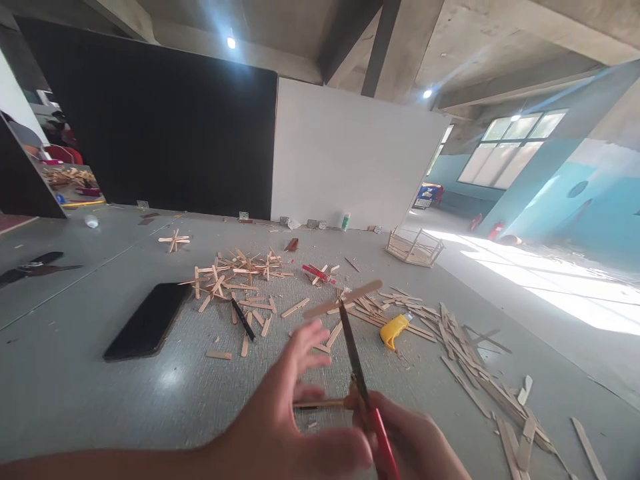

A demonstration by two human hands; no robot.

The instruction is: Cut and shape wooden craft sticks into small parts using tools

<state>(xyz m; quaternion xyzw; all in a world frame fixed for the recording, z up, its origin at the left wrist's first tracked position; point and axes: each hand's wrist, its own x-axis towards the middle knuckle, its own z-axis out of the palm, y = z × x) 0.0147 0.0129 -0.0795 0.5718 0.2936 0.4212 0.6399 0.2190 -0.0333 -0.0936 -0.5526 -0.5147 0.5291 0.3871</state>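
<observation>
My left hand [287, 407] is spread, its fingers curved and apart, slightly blurred. Close on its right, my right hand [410, 440] grips a red-handled tool with a long dark metal blade [356, 353], probably scissors; the blade points up and away. At the blade's tip a flat wooden craft stick [345, 300] lies slantwise; whether it touches the blade I cannot tell. A thin wooden strip [323, 403] runs sideways between the hands, one end at my right fingers. Whether those fingers hold it is unclear.
Wooden sticks [465, 353] lie in a pile at the right, with cut pieces [245, 267] farther left. A yellow cutter [394, 331], black phone [147, 320], black pen [243, 320] and stick-built frame [415, 248] rest on the grey surface. Black [165, 127] and white [355, 153] panels stand behind.
</observation>
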